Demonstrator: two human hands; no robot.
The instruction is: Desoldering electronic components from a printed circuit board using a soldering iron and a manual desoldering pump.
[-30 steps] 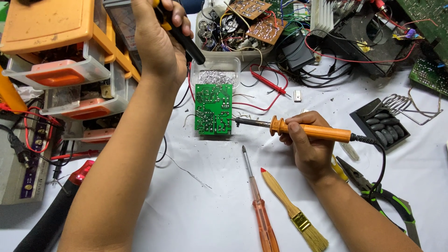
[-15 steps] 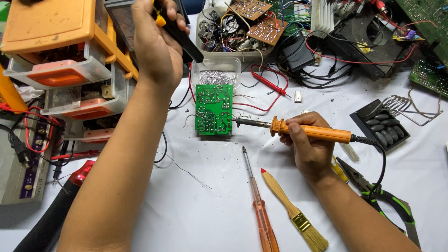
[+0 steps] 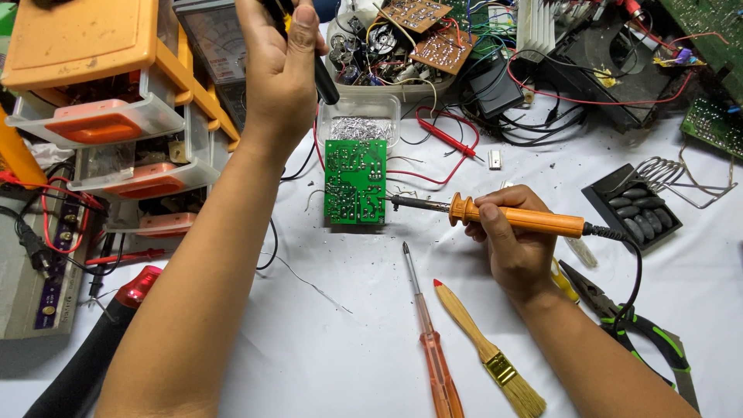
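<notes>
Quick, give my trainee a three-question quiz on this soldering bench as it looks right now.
1. True or false: the soldering iron tip reaches the green circuit board.
2. Which hand holds the iron?
3. What lies nearest the screwdriver: (a) wooden brush, (b) pliers, (c) orange drawer cabinet?

Key: 1 true, at the board's right edge. 2 the right hand; the left hand is raised around a black tool. 3 a.

Bright, even light from above, white table (image 3: 325,356) near the green circuit board (image 3: 355,182) a little glary, soft shadow under the left forearm left of the board, board sharp, far clutter above it slightly bent by wide lens, no motion blur.
</notes>
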